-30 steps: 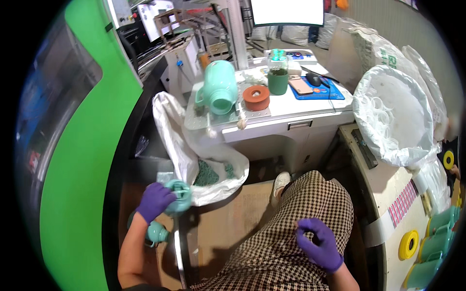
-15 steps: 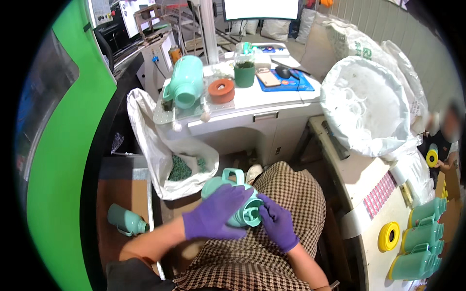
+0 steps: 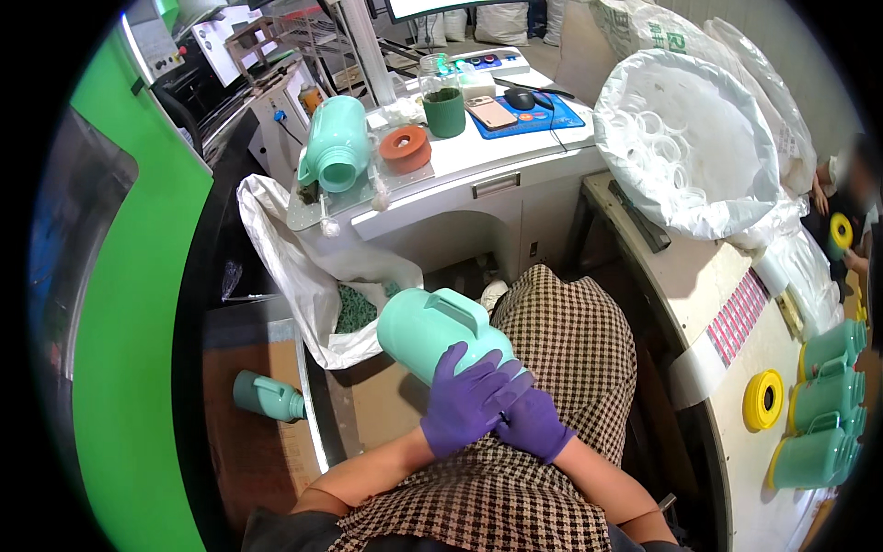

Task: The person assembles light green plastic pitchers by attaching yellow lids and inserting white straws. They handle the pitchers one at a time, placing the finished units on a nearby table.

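Observation:
A mint-green jug body with a loop handle lies tilted over my lap. Its base points to the upper left and its neck end toward me. My left hand, in a purple glove, lies across the neck end with its fingers wrapped over it. Close against it, my right hand, also purple-gloved, is closed at the jug's mouth. The overlapping gloves hide the mouth and whatever the right fingers grip. A checked cloth covers my legs beneath.
An open white sack holds green scraps. Another green jug body lies in a box at left. The desk ahead carries a jug, orange tape roll and phone. At right are a lined tub, yellow ring, and several jugs.
The jug has turned, so its mouth and the pale-green part inside are now hidden. My hands have come together at the neck end. The whole view has shifted slightly.

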Demonstrator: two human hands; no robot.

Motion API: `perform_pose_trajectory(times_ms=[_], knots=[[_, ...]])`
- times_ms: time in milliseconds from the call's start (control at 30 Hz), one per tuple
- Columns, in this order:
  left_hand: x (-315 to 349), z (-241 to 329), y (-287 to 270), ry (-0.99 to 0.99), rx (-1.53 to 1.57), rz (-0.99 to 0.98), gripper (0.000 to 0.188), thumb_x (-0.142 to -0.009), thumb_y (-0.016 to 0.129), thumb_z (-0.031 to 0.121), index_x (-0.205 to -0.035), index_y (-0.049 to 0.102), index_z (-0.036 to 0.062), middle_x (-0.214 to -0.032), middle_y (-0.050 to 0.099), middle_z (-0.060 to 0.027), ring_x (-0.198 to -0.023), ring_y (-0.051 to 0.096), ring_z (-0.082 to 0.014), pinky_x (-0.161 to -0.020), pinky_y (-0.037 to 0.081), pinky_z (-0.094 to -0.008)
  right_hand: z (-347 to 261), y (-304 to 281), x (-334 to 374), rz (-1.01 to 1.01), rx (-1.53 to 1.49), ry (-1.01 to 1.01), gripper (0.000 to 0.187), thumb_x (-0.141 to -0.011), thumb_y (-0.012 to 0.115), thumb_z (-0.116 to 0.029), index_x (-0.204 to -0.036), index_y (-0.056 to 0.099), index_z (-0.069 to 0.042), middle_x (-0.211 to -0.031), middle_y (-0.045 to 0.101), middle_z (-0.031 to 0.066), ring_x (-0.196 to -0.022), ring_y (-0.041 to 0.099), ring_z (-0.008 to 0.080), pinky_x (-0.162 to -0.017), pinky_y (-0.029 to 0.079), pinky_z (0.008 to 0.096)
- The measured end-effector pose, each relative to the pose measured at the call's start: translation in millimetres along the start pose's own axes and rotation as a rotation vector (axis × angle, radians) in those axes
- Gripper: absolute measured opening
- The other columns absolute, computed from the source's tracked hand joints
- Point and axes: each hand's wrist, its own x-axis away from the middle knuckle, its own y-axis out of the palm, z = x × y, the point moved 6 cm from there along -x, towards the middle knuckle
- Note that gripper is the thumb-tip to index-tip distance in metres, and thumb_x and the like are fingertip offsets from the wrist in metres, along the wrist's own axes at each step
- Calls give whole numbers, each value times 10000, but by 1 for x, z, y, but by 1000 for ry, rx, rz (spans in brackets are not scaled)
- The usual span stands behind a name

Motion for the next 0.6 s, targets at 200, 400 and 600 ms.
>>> perform_pose_trajectory(times_ms=[200, 400, 600], knots=[[-12, -4, 0, -22, 62, -110, 562, -725, 738, 324, -1250, 656, 143, -1222, 676, -24, -1158, 618, -259, -1100, 306, -593, -14, -32, 9, 239, -67, 38, 402, -760, 682, -165, -1123, 583, -23, -1030, 633, 180, -731, 674, 335, -602, 560, 410], [-16, 0, -8, -30, 22, -174, 519, -742, 745, 375, -1202, 677, 146, -1203, 683, -24, -1161, 611, -262, -1092, 316, -601, -34, -66, 33, 122, -8, 83, 387, -876, 635, -212, -1215, 540, -53, -967, 632, 148, -702, 661, 317, -600, 547, 399], [-25, -2, -7, 67, -6, -119, 539, -726, 756, 397, -1217, 674, 190, -1162, 679, -17, -1138, 619, -257, -1081, 341, -587, 16, -19, 22, 140, -1015, 285, 267, -1055, 495, -299, -1129, 530, -45, -686, 566, 56, -566, 584, 176, -546, 481, 271]])
